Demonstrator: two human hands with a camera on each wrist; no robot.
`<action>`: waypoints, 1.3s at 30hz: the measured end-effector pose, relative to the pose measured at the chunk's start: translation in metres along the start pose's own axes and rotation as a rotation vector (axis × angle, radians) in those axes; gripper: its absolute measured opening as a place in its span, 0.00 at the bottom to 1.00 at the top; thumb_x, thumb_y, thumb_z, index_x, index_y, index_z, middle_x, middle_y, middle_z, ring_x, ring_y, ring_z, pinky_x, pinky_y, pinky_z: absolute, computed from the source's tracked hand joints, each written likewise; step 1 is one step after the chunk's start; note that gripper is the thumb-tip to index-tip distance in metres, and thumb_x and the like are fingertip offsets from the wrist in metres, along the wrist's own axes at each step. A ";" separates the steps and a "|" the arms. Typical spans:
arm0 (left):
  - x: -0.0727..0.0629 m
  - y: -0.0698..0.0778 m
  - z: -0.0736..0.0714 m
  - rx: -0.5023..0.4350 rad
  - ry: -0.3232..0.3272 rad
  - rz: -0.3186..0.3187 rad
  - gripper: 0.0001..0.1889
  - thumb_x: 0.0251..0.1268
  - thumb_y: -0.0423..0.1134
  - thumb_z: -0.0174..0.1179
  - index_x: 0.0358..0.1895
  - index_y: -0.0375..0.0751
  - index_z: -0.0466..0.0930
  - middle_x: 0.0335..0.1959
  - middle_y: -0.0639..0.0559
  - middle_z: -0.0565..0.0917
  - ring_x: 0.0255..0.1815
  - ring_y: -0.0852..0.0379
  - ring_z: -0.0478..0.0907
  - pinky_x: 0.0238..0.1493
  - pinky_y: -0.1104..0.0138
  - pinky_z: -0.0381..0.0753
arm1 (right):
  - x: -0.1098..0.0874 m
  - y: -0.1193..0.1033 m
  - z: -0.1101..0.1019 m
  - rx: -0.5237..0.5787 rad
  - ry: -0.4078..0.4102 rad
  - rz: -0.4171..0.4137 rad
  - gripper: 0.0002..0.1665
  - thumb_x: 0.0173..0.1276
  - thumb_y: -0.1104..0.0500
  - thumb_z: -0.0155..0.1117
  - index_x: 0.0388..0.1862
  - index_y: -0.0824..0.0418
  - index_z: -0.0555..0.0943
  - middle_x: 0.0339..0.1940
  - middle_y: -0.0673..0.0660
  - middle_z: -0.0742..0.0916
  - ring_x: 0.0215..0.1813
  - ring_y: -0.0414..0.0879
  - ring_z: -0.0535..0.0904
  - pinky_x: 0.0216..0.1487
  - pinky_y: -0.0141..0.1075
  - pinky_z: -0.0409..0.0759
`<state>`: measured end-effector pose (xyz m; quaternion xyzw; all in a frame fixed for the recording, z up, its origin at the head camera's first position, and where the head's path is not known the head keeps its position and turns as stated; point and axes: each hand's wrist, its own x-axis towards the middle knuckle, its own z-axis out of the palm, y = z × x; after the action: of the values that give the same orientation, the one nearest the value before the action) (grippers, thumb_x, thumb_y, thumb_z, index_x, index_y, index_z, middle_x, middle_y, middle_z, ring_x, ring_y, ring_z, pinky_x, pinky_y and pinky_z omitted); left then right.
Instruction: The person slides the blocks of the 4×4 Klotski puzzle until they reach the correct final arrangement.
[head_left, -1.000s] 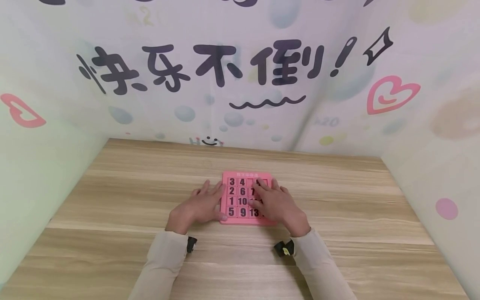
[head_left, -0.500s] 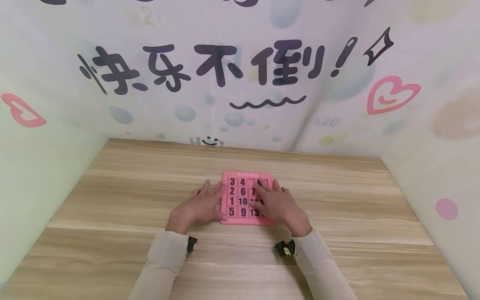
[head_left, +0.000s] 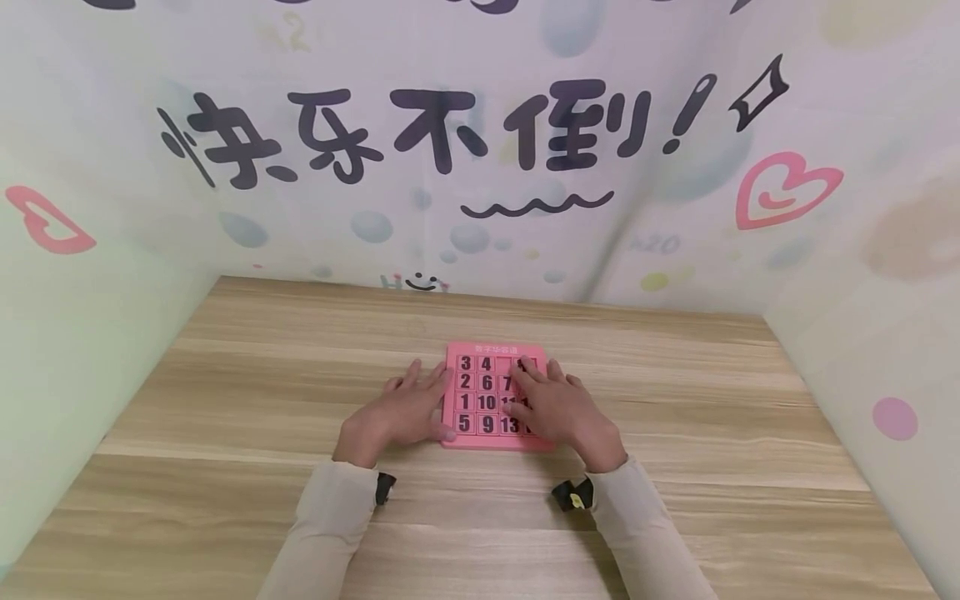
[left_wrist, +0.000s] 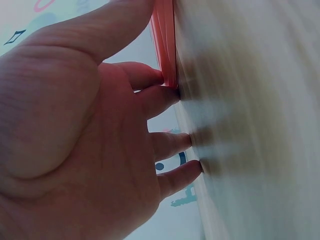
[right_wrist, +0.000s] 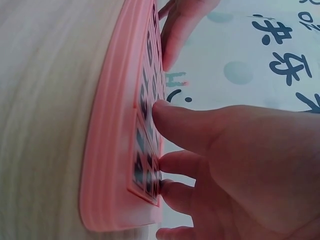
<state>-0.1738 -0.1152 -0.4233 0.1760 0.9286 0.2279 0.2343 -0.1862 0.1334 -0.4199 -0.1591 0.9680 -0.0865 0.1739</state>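
A pink number sliding puzzle (head_left: 487,443) lies flat on the table, its black-numbered tiles in rows. Tile 10 (head_left: 487,402) and the tiles left of it show fully; a gap is visible in the top row, right of tile 4 (head_left: 486,364). My left hand (head_left: 397,419) rests along the puzzle's left edge, thumb at the near corner. In the left wrist view its outer fingertips (left_wrist: 194,168) reach the tabletop. From the right, my right hand (head_left: 561,408) spreads over the tiles with extended fingers, fingertips on the top-right tile and thumb over the third column. Right-side numbers are partly hidden beneath it.
The wooden table (head_left: 262,375) extends around the puzzle on all sides. Behind it hangs a printed white backdrop (head_left: 465,242) with dark lettering, and pale side walls (head_left: 67,350) flank the table. A black band (head_left: 573,494) sits at the right wrist.
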 end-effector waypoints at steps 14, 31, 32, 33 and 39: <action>0.002 0.001 0.001 -0.007 0.006 -0.009 0.50 0.71 0.50 0.67 0.86 0.38 0.46 0.88 0.43 0.44 0.88 0.33 0.30 0.86 0.39 0.37 | 0.000 0.002 -0.001 -0.012 -0.011 0.001 0.42 0.82 0.39 0.53 0.87 0.54 0.57 0.88 0.58 0.58 0.86 0.72 0.48 0.84 0.66 0.52; 0.003 0.000 0.002 -0.010 0.008 -0.014 0.51 0.70 0.50 0.68 0.86 0.38 0.46 0.88 0.43 0.44 0.88 0.34 0.30 0.86 0.39 0.37 | -0.002 0.008 -0.003 0.010 -0.010 -0.004 0.40 0.83 0.41 0.52 0.86 0.55 0.59 0.87 0.60 0.60 0.85 0.72 0.51 0.81 0.69 0.55; 0.003 -0.001 0.002 -0.011 0.009 -0.013 0.51 0.70 0.50 0.68 0.86 0.38 0.46 0.88 0.43 0.45 0.88 0.33 0.31 0.86 0.39 0.37 | -0.002 0.009 -0.003 0.012 -0.011 -0.003 0.40 0.83 0.41 0.52 0.86 0.55 0.59 0.87 0.60 0.60 0.85 0.72 0.51 0.81 0.69 0.55; 0.003 -0.001 0.002 -0.011 0.010 -0.012 0.51 0.70 0.49 0.68 0.86 0.38 0.46 0.88 0.43 0.45 0.88 0.33 0.31 0.86 0.39 0.37 | -0.001 0.009 -0.003 0.014 -0.012 -0.002 0.40 0.83 0.41 0.52 0.86 0.55 0.59 0.87 0.60 0.60 0.85 0.72 0.51 0.81 0.69 0.55; 0.003 -0.001 0.001 -0.008 0.008 -0.007 0.51 0.70 0.49 0.68 0.86 0.38 0.46 0.88 0.43 0.45 0.88 0.33 0.31 0.86 0.39 0.37 | -0.002 0.010 -0.003 0.028 -0.016 -0.001 0.40 0.83 0.41 0.52 0.86 0.55 0.59 0.88 0.60 0.59 0.85 0.72 0.51 0.81 0.70 0.55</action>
<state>-0.1755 -0.1145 -0.4258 0.1710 0.9291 0.2317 0.2321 -0.1887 0.1433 -0.4187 -0.1577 0.9651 -0.0989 0.1841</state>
